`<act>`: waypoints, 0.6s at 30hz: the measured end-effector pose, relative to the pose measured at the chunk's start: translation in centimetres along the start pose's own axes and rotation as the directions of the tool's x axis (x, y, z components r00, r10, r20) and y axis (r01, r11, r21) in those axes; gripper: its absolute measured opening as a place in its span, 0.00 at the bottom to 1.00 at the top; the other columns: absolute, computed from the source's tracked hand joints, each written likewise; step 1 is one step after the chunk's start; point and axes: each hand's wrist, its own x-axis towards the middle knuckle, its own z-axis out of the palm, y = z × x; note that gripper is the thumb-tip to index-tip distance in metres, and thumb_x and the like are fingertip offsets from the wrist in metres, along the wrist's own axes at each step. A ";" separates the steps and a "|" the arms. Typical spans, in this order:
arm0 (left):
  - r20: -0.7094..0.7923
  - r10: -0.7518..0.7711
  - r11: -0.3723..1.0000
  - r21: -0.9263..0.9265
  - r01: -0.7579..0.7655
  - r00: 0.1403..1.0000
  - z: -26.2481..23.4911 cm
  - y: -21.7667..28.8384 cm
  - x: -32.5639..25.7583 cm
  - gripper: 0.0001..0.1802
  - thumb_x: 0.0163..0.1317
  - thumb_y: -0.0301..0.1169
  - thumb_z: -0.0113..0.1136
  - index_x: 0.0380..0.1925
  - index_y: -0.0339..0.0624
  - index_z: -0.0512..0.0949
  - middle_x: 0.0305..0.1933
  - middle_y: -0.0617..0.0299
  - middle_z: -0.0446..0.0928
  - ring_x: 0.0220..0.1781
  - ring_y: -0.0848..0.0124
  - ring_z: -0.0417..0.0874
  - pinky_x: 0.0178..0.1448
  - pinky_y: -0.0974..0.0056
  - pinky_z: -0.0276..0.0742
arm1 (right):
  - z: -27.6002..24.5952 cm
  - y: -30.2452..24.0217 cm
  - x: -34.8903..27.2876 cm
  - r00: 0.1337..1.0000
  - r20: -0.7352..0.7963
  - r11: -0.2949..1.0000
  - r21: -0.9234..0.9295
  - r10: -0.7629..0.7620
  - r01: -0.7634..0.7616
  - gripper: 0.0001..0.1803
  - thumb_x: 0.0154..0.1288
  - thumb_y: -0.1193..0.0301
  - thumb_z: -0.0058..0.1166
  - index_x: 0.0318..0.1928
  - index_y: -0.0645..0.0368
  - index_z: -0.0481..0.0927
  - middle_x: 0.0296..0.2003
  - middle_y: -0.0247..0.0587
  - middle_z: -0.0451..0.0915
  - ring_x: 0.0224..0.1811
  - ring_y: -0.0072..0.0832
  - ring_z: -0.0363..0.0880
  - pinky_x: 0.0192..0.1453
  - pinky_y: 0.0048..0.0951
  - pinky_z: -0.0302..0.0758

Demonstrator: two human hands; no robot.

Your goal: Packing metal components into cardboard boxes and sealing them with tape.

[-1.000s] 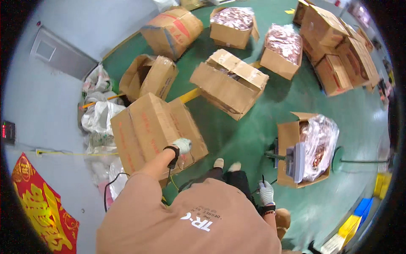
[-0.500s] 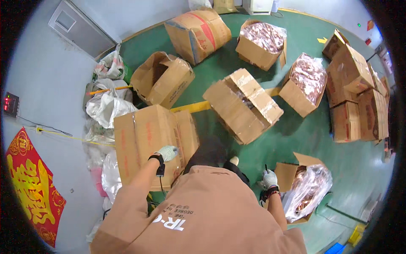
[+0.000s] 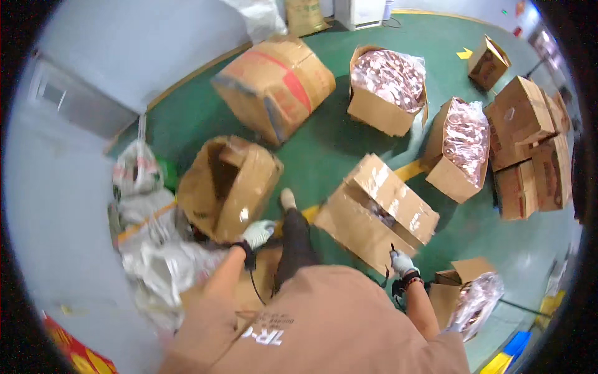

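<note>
My left hand [image 3: 258,234], in a pale glove, is beside the lower edge of an open brown carton [image 3: 252,196]. Its fingers look loosely stretched, holding nothing visible; slight blur hides whether it touches the cardboard. In my right hand [image 3: 403,263], also gloved, is a thin black pen-like object [image 3: 392,248] that points upward; its exact kind is unclear. That hand is over the near corner of a carton [image 3: 355,218] with partly parted flaps and something dark inside. A dark cord hangs by each wrist.
Cartons lined with clear plastic and filled with copper-coloured pieces [image 3: 389,78] stand ahead and to the right. A large taped carton [image 3: 274,87] is at the far left. Stacked boxes [image 3: 520,115] are at the right edge. White sacks [image 3: 165,265] lie along the left wall.
I have stepped forward, one shoe now showing ahead. My left hand has gone from above the near closed carton to beside the open one; my right hand has left the near filled carton's side.
</note>
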 end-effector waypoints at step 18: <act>0.122 0.097 0.959 0.254 -0.126 0.988 -47.3 -2.1 42.8 0.25 0.70 0.41 0.56 0.61 0.39 0.79 0.64 0.45 0.81 0.68 0.50 0.79 0.72 0.55 0.72 | -9.2 -39.2 20.4 0.979 -0.155 0.946 0.314 0.134 -0.079 0.23 0.76 0.55 0.47 0.51 0.61 0.85 0.49 0.62 0.84 0.55 0.58 0.81 0.61 0.51 0.76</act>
